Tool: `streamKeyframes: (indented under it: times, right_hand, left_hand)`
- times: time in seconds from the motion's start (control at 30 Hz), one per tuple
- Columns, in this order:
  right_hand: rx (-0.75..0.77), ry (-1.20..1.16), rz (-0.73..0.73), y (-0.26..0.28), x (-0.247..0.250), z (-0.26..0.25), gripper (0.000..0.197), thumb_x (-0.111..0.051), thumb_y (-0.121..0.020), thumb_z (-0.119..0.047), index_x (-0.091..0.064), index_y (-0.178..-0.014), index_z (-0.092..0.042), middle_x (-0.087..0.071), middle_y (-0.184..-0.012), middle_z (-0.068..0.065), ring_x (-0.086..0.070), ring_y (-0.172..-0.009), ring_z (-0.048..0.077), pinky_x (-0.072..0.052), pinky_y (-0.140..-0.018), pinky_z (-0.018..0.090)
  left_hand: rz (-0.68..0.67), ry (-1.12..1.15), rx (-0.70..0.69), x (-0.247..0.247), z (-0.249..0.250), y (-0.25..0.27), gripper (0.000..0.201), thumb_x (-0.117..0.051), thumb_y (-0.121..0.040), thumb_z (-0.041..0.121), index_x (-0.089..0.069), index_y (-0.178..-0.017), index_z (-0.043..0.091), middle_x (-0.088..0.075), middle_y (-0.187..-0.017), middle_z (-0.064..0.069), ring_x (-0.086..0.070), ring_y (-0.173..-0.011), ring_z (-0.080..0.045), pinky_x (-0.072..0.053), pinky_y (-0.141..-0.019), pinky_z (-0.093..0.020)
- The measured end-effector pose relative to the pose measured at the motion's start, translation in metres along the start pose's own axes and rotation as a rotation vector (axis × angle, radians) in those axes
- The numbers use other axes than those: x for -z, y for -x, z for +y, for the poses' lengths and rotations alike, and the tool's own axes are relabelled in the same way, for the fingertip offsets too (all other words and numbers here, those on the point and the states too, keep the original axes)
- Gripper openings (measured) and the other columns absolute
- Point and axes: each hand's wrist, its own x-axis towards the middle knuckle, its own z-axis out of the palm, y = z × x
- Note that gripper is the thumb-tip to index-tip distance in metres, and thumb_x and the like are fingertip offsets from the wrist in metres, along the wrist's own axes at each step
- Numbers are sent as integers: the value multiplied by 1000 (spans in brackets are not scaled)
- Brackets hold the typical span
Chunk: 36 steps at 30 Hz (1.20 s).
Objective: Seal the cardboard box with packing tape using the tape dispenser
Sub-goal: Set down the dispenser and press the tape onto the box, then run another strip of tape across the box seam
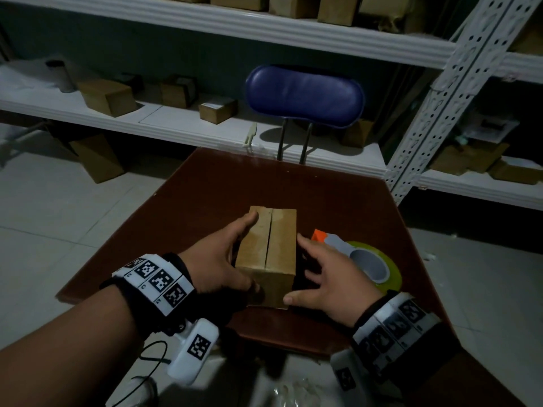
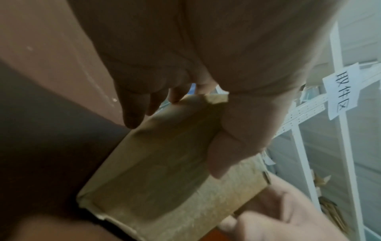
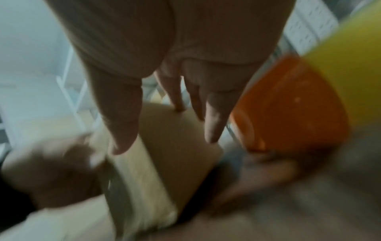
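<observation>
Both hands (image 1: 216, 265) flanking cardboard box (image 1: 269, 248)

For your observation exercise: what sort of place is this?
Probably a parcel storeroom or pickup point: white slotted-metal shelving holding many cardboard parcels, a paper area sign on the rack, and a tape dispenser.

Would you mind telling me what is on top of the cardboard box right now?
The left hand grips the cardboard box with a finger on its top. The flap seam shows bare, with no tape on it. The tape dispenser lies beside it. The contents are hidden.
</observation>
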Motion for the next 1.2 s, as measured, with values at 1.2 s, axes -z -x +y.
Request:
streamKeyframes:
  times: [1.2]
  right_hand:
    - [-366, 622, 374, 11, 35, 6, 68, -53, -92, -48, -30, -153, -29, -61, -134, -2, -62, -116, 21, -51, -96, 39]
  left_hand:
    - [88, 20, -134, -6, -17, -18, 122, -92, -61, 17, -16, -152, 46, -13, -163, 16, -16, -149, -6, -28, -121, -39]
